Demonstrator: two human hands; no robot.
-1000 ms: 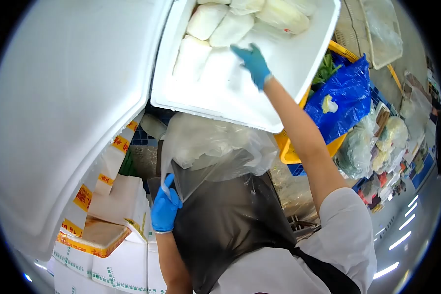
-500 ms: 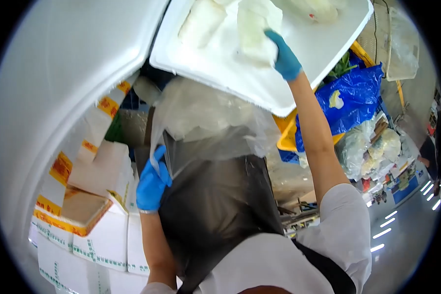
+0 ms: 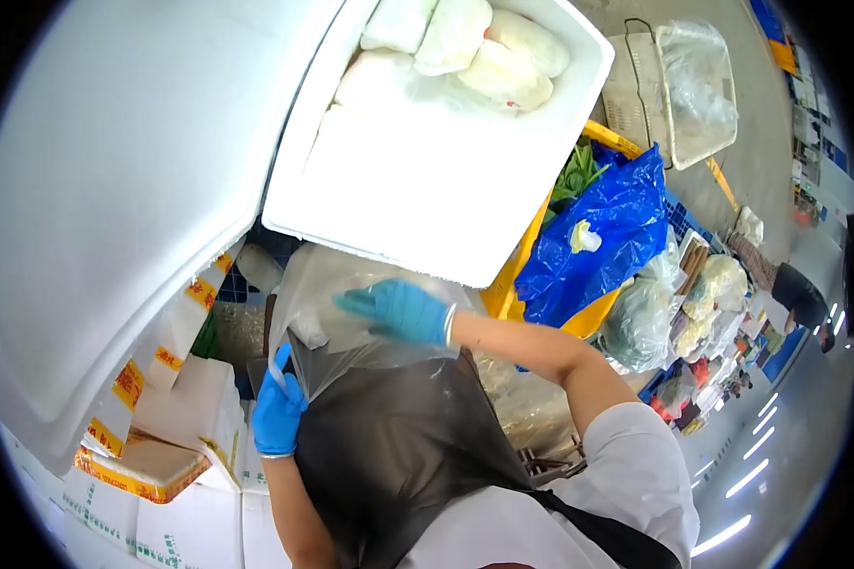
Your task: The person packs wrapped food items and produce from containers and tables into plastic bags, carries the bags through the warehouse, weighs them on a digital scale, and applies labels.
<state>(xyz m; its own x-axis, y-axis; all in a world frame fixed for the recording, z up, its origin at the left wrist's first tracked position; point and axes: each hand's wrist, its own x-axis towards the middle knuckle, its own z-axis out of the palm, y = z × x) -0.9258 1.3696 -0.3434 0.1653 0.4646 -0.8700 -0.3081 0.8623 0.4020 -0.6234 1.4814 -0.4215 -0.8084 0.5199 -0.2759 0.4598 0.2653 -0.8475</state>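
My left hand [image 3: 279, 408], in a blue glove, pinches the edge of a clear plastic bag [image 3: 337, 275] below the foam box. My right hand [image 3: 399, 310], in a teal glove, is over the bag's opening, its fingers pointing left and blurred; whether anything is under them is hidden. A pale wrapped bundle [image 3: 306, 327] shows inside the bag, left of the right hand. Several pale wrapped bundles [image 3: 454, 36] lie at the far end of the white foam box [image 3: 389, 213]. A dark apron [image 3: 399, 427] hangs under the bag.
At the right are a yellow crate [image 3: 508, 275] with greens and a blue plastic bag [image 3: 603, 237], then more clear bags [image 3: 640, 322]. A white basket [image 3: 702, 95] stands at the upper right. White boxes [image 3: 190, 522] are stacked at lower left. A person [image 3: 802, 294] is at far right.
My right hand has moved from a pale bundle in the foam box down to the clear bag. My left hand still holds the bag's edge. The view has shifted.
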